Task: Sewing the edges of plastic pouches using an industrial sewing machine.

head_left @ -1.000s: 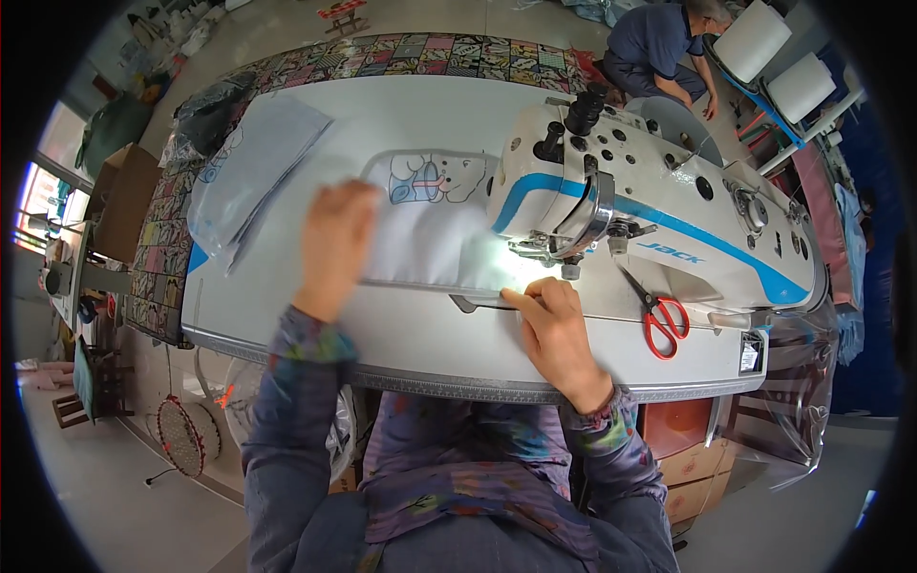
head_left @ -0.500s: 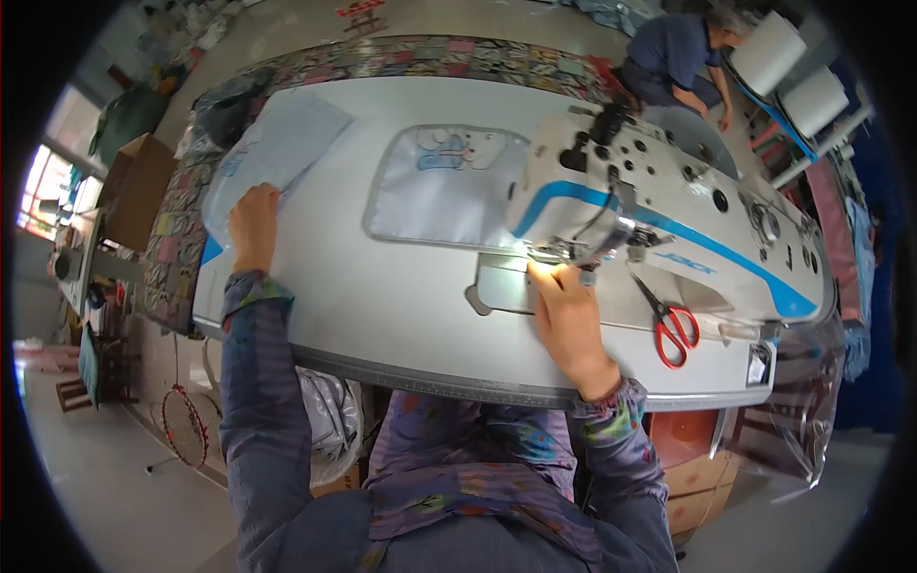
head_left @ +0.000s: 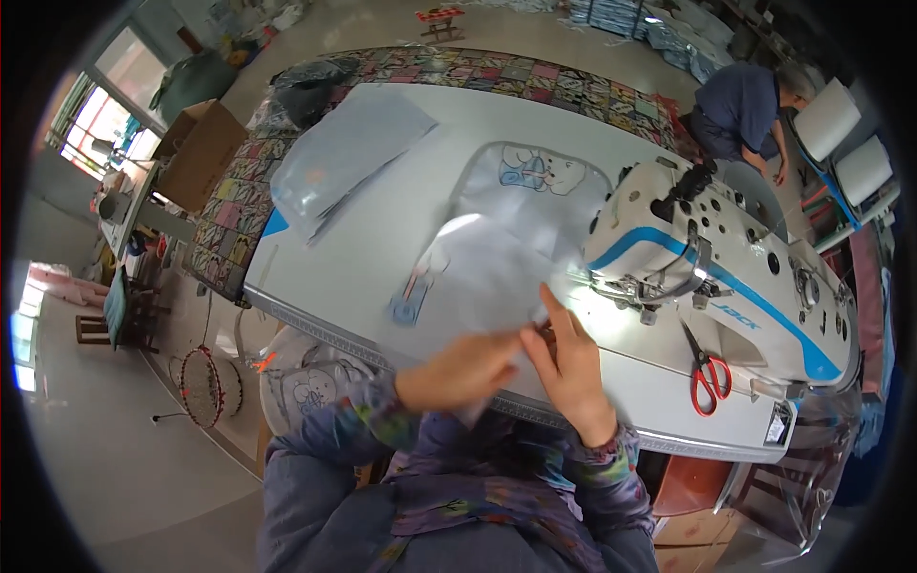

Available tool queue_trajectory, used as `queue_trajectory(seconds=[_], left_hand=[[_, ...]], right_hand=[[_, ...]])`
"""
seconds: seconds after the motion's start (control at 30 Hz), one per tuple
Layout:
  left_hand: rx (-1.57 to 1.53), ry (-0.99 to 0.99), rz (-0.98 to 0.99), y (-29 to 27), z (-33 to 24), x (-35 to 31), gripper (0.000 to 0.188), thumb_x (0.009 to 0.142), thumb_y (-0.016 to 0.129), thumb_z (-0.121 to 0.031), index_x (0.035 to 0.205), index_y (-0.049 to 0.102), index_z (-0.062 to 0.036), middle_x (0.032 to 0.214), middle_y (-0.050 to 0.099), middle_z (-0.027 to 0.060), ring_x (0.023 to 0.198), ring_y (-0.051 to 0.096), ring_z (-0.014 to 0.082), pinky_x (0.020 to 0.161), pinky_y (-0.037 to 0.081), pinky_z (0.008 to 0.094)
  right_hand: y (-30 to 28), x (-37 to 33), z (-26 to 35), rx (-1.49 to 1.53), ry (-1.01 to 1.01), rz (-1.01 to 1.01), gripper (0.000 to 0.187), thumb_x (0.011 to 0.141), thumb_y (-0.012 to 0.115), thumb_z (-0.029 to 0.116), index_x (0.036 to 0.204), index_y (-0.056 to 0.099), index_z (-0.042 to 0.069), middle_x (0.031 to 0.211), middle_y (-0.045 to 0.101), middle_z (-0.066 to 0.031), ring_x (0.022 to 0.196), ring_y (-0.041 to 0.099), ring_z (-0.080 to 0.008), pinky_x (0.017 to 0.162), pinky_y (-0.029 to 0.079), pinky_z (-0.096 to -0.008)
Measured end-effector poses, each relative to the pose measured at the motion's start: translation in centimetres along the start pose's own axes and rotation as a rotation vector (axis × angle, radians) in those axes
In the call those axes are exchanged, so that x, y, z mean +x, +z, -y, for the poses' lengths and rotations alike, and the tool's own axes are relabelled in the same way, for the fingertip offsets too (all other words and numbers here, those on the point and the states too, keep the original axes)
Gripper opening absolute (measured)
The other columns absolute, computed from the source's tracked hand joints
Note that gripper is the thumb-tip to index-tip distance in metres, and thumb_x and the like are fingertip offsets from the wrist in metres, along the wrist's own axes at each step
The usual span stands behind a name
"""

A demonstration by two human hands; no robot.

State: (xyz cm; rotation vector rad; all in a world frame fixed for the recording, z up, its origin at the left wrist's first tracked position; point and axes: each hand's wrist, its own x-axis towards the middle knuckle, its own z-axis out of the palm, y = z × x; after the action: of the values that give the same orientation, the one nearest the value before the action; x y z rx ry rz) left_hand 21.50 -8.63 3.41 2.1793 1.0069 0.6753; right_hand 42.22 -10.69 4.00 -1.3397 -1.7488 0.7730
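Sheet [head_left: 478,272], pale with a printed figure, spreads over the table [head_left: 659,396], left of the sewing machine [head_left: 707,253]. Left hand [head_left: 460,370], blurred, and right hand [head_left: 576,374] meet at its near right side; cannot tell whether either grasps it. Its far edge overlaps a grey-edged piece [head_left: 535,191]. A stack [head_left: 349,158] lies farther left; red-handled scissors [head_left: 704,363] lie right of the hands.

open cardboard box [head_left: 202,158] beside patterned cloth [head_left: 227,215] | dark plastic-wrapped bundle [head_left: 310,91] on the cloth's left end | small red-topped stool [head_left: 439,25] on the far floor | co-worker [head_left: 737,107] bent forward, far right | red-rimmed netted hoop [head_left: 201,387], lower left
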Motion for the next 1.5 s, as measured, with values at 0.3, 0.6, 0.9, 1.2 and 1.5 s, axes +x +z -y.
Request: queue_trajectory(seconds=[0.3, 0.6, 0.9, 1.2, 1.5], left_hand=[[0.092, 0.165, -0.195, 5.2, 0.0, 5.7, 0.040, 0.094, 0.062, 0.000, 0.133, 0.059, -0.0045, 0.132, 0.062, 0.0165, 0.126, 0.060, 0.0377, 0.111, 0.045, 0.0538], [0.312, 0.116, -0.149, 6.7, -0.3, 6.9, 0.051, 0.088, 0.063, 0.004, 0.138, 0.060, -0.0050, 0.146, 0.059, 0.0100, 0.143, 0.052, 0.0321, 0.123, 0.033, 0.0607], [0.318, 0.098, -0.154, 7.2, -0.1, 8.6, 0.038, 0.089, 0.062, 0.005, 0.126, 0.059, -0.0011, 0.143, 0.062, 0.0142, 0.144, 0.052, 0.0329, 0.121, 0.035, 0.0637], [0.211, 0.125, -0.147, 3.7, -1.7, 7.1, 0.016, 0.094, 0.070, -0.006, 0.104, 0.058, -0.0048, 0.115, 0.066, 0.0119, 0.113, 0.064, 0.0375, 0.108, 0.049, 0.0564], [0.130, 0.324, -0.045, 2.0, -3.8, 3.1, 0.034, 0.084, 0.077, -0.008, 0.116, 0.065, -0.0064, 0.112, 0.064, 0.0075, 0.107, 0.063, 0.0315, 0.093, 0.053, 0.0454]], right_hand=[[-1.1, -0.9, -1.3, 0.138, 0.277, -0.030, 0.037, 0.101, 0.057, -0.002, 0.138, 0.059, -0.004, 0.082, 0.070, -0.0172, 0.056, 0.067, -0.0224, 0.055, 0.053, -0.0351], [-1.8, -1.5, -2.4, 0.078, 0.347, -0.122, 0.046, 0.101, 0.062, -0.002, 0.147, 0.056, -0.004, 0.078, 0.067, -0.0084, 0.054, 0.066, -0.0144, 0.049, 0.051, -0.0295], [-2.2, -1.3, -2.5, 0.118, 0.397, -0.124, 0.045, 0.101, 0.062, -0.004, 0.145, 0.056, -0.005, 0.081, 0.067, -0.0069, 0.057, 0.065, -0.0119, 0.052, 0.052, -0.0273], [-3.0, -2.6, -3.1, 0.223, 0.425, -0.072, 0.042, 0.100, 0.067, -0.003, 0.142, 0.061, -0.004, 0.088, 0.069, -0.0059, 0.069, 0.066, -0.0097, 0.061, 0.054, -0.0262], [-3.4, -2.1, -2.9, 0.231, 0.427, -0.085, 0.042, 0.100, 0.068, -0.002, 0.141, 0.063, -0.004, 0.089, 0.069, -0.0046, 0.073, 0.064, -0.0073, 0.065, 0.053, -0.0239]])
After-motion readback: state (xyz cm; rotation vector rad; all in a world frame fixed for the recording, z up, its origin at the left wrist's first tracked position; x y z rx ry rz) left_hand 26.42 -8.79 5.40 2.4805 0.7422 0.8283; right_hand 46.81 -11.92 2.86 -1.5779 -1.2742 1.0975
